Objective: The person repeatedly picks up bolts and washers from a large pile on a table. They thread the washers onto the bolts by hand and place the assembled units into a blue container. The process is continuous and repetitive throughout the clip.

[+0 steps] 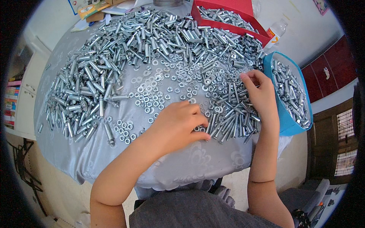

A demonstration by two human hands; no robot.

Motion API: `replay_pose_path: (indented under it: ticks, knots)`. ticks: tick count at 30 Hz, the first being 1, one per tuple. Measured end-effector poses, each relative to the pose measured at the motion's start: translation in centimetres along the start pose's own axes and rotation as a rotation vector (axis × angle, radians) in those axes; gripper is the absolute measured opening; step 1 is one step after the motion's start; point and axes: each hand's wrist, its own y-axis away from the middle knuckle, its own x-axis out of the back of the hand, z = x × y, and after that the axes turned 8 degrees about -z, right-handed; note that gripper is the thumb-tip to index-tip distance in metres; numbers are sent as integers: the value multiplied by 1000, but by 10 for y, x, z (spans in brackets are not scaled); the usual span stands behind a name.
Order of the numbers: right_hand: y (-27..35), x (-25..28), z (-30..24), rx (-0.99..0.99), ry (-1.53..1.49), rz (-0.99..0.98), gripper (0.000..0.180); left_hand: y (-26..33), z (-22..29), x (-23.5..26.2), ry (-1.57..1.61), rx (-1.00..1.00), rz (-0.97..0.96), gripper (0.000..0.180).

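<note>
My left hand (178, 123) hovers at the near edge of loose hex nuts (154, 98). Its fingers are half curled and the thumb stands apart from the index finger, with nothing visible between them. Beside its fingertips lies a heap of long thin bolts (228, 123). My right hand (261, 91) is over the right side of that heap, thumb and index finger drawn together; whatever they pinch, if anything, is too small or hidden. Flat washers (146, 81) lie among the nuts. Metal sleeves (152, 36) pile up behind, and assembled sleeve anchors (89, 81) on the left.
A blue box (283, 117) of metal parts stands right of my right hand. At the back right are a red box (228, 29) with more parts and a plastic bottle (276, 32). Papers (125, 7) lie at the far edge of the grey tablecloth (190, 163).
</note>
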Motion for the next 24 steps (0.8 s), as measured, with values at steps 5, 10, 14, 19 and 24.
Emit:
replay_pose_path:
  ticks: [5,10,14,19,24]
  knots:
    - [-6,7,16,28,-4,89,21,-2,5,-1,-50,-6,16,19]
    - [-8,12,18,-9,38,82,28,-4,8,-9,-168,-23,52,17]
    - [-9,6,31,-42,189,17,48,-4,11,-7,-249,9,56,21]
    - [-9,-1,40,-285,416,-241,89,-3,11,-7,-251,11,125,19]
    - [-4,-5,30,-318,421,-350,97,-4,8,-8,-229,-1,103,19]
